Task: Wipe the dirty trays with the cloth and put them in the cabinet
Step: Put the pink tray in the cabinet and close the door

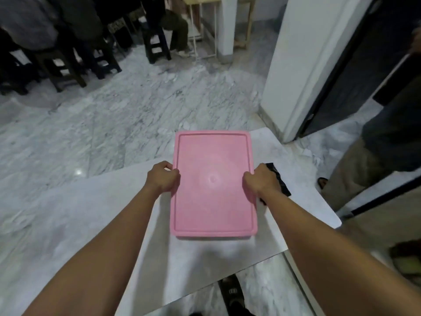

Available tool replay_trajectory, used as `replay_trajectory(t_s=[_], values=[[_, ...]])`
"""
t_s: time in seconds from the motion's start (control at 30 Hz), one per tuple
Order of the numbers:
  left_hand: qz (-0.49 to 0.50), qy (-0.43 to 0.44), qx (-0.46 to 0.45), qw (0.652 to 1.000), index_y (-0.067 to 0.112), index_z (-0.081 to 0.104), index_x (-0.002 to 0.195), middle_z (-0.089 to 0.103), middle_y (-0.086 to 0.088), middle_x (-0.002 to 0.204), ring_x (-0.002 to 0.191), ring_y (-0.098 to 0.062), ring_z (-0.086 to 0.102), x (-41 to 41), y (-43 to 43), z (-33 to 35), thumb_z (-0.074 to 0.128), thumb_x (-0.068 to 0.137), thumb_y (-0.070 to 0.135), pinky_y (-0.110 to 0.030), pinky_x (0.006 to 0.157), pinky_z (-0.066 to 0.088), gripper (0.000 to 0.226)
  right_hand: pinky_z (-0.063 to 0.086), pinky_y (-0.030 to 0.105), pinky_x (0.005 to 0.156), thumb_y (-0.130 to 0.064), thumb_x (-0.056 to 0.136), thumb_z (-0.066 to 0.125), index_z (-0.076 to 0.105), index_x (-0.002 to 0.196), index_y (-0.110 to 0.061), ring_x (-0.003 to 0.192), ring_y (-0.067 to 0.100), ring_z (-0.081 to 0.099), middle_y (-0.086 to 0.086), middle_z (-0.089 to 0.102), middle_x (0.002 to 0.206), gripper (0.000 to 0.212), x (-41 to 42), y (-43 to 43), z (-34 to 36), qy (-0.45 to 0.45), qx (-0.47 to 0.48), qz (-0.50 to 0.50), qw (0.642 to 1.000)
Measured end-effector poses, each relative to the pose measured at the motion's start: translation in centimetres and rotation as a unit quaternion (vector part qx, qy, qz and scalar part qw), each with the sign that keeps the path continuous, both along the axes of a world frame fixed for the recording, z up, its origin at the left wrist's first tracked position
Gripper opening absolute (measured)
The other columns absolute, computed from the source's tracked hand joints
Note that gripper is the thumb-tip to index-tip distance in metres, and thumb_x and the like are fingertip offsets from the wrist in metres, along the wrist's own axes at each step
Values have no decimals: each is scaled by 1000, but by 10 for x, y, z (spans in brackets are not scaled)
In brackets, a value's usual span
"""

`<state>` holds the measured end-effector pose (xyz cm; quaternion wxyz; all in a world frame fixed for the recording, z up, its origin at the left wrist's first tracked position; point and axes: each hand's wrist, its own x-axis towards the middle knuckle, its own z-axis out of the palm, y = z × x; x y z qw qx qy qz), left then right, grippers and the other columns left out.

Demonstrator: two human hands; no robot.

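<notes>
Tray (214, 160), pink rectangular plastic, hung over white marble desk (205, 258), long axis pointing away; left hand (163, 179) clasped left edge, right hand (262, 181) right edge plus black cloth (281, 181).

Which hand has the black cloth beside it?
The right hand; the black cloth shows just right of it, while the left hand grips only the pink tray.

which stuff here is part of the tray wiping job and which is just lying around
Job: pink tray, gripped by left hand and right hand; black cloth at the right hand.
Lying about: dark stools, white pillar.
</notes>
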<state>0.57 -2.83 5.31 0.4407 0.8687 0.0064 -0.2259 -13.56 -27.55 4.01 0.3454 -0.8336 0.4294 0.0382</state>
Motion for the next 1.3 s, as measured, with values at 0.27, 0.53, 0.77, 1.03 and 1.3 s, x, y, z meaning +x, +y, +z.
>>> replay_trajectory(t_s=[0.27, 0.53, 0.77, 1.03, 1.3], values=[[-281, -3, -87, 956, 7, 58, 88, 73, -16, 79, 67, -24, 68, -99, -84, 83, 55, 86, 3, -31, 56, 59, 5, 36, 33, 64, -37, 83, 61, 43, 77, -18, 76, 30, 55, 6, 62, 81, 27, -216, -11, 40, -110, -101, -195, 969], [-580, 1, -100, 808, 4, 58, 82, 71, -22, 84, 79, -31, 69, -328, -182, 132, 58, 84, -1, -48, 72, 63, 5, 46, 35, 66, -25, 81, 68, 48, 73, -19, 74, 29, 59, 2, 64, 73, 22, -517, 50, 91, -119, -146, -435, 881], [-728, -35, -133, 672, 11, 58, 73, 64, 2, 53, 49, -12, 61, -558, -213, 157, 60, 87, -4, -24, 43, 50, 21, 37, 29, 56, -25, 82, 65, 52, 78, -13, 70, 22, 55, 2, 62, 72, 18, -735, 125, 122, -97, -183, -574, 792], [-773, 32, -181, 607, 1, 63, 91, 73, -14, 79, 66, -21, 74, -780, -223, 213, 63, 90, 2, -31, 57, 59, 2, 39, 27, 58, -27, 89, 64, 54, 80, -16, 73, 25, 59, 2, 63, 76, 18, -943, 153, 181, -98, -237, -624, 738], [-716, 75, -248, 648, -8, 65, 105, 64, -16, 79, 62, -19, 63, -918, -277, 270, 63, 89, -6, -35, 65, 62, 17, 48, 24, 76, -19, 86, 64, 76, 104, -18, 85, 20, 64, 6, 74, 103, 22, -1070, 96, 267, -168, -272, -661, 679]])
